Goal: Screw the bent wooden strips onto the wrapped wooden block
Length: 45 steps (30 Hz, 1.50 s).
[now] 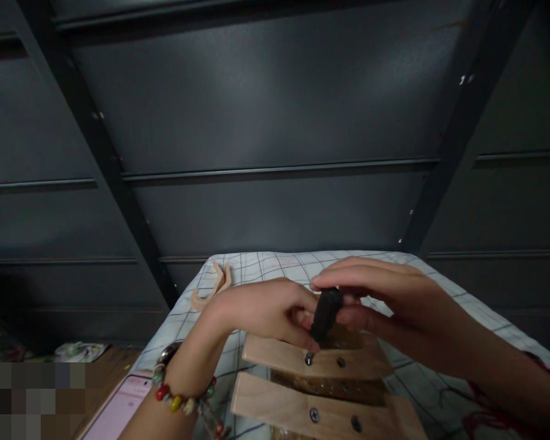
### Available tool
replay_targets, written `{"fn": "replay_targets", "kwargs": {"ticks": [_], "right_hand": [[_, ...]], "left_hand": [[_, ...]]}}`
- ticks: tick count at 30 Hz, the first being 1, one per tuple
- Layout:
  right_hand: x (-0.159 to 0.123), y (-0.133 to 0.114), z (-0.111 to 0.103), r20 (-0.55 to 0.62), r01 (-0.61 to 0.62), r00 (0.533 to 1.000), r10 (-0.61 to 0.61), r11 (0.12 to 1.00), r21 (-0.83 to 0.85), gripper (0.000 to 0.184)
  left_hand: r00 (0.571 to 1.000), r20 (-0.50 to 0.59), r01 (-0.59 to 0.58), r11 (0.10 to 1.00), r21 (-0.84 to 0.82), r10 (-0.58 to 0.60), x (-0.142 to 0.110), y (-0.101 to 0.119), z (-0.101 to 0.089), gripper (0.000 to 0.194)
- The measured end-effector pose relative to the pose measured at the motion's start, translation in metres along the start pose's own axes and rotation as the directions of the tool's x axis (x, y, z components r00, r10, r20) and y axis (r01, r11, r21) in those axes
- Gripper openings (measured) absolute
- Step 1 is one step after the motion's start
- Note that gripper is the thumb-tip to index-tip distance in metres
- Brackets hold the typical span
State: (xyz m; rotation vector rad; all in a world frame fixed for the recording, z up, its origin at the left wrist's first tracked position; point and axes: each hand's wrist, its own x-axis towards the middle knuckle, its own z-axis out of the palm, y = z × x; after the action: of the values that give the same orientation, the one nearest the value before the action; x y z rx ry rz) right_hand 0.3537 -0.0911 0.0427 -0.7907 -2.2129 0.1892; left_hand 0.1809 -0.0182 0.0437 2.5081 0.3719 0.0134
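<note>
Now | black tool point(326, 315) (upright) pinched between left hand point(261, 310), right hand point(389, 299)

A bed covered in a checked sheet point(275, 264) is carrying the work. Wooden slats point(302, 403) are lying on it just below the hands, and a curved wooden piece point(213, 287) is resting beyond the left hand.

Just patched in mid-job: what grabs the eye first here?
Both hands meet at centre: the right hand grips a black screwdriver handle standing on a screw in the upper wooden slat, which the left hand steadies. A beaded bracelet circles the left wrist, with a pink phone at lower left.
</note>
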Motion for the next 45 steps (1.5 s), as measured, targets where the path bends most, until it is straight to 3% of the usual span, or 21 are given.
{"fn": "replay_targets", "kwargs": {"ticks": [3,9,11,14,17,21,24,27,30,35,39,45], "right_hand": [[0.0,0.001,-0.001,0.02,0.052,0.998,-0.052,0.999,-0.002,0.022],[0.0,-0.004,0.003,-0.066,-0.043,0.997,0.042,0.999,-0.006,0.015],[0.0,-0.005,0.005,-0.073,-0.079,0.994,0.08,0.997,0.012,0.015],[-0.002,-0.005,0.008,-0.066,-0.145,0.987,0.149,0.987,0.064,0.013],[-0.003,-0.005,0.012,-0.074,-0.193,0.976,0.204,0.973,0.13,0.012],[-0.001,-0.008,0.016,-0.087,-0.205,0.971,0.224,0.961,0.187,0.01],[0.001,-0.01,0.014,-0.11,-0.146,0.981,0.16,0.982,0.121,0.009],[0.002,-0.01,0.008,-0.056,-0.123,0.99,0.126,0.992,0.04,0.015],[0.001,-0.008,0.005,-0.03,-0.117,0.993,0.117,0.993,-0.007,0.02],[0.001,-0.007,0.01,-0.122,-0.142,0.983,0.137,0.99,-0.028,0.011],[0.002,-0.006,0.017,-0.191,-0.168,0.969,0.156,0.985,-0.046,0.011],[0.001,-0.001,0.016,-0.178,-0.136,0.977,0.114,0.984,-0.116,0.009]], "left_hand": [[0.999,0.022,0.037,0.999,-0.037,-0.036,0.0,0.001,-0.001,0.012],[0.999,0.033,0.013,0.999,-0.036,-0.012,-0.002,0.0,0.0,0.011],[0.993,0.063,0.098,0.994,-0.037,-0.096,-0.003,-0.001,0.0,0.014],[0.95,0.137,0.281,0.96,0.009,-0.28,-0.003,-0.003,0.002,0.017],[0.911,0.181,0.366,0.929,0.058,-0.37,-0.002,-0.003,0.004,0.02],[0.915,0.166,0.35,0.929,0.12,-0.366,0.001,-0.004,0.008,0.022],[0.936,0.15,0.3,0.946,0.125,-0.317,0.003,-0.008,0.013,0.022],[0.944,0.134,0.289,0.951,0.109,-0.303,0.005,-0.011,0.017,0.021],[0.938,0.131,0.309,0.945,0.105,-0.321,0.006,-0.013,0.019,0.021],[0.93,0.162,0.328,0.944,0.041,-0.33,0.006,-0.009,0.018,0.018],[0.911,0.163,0.371,0.925,0.084,-0.38,0.006,-0.006,0.019,0.017],[0.902,0.134,0.392,0.908,0.147,-0.411,0.005,-0.002,0.02,0.02]]}}
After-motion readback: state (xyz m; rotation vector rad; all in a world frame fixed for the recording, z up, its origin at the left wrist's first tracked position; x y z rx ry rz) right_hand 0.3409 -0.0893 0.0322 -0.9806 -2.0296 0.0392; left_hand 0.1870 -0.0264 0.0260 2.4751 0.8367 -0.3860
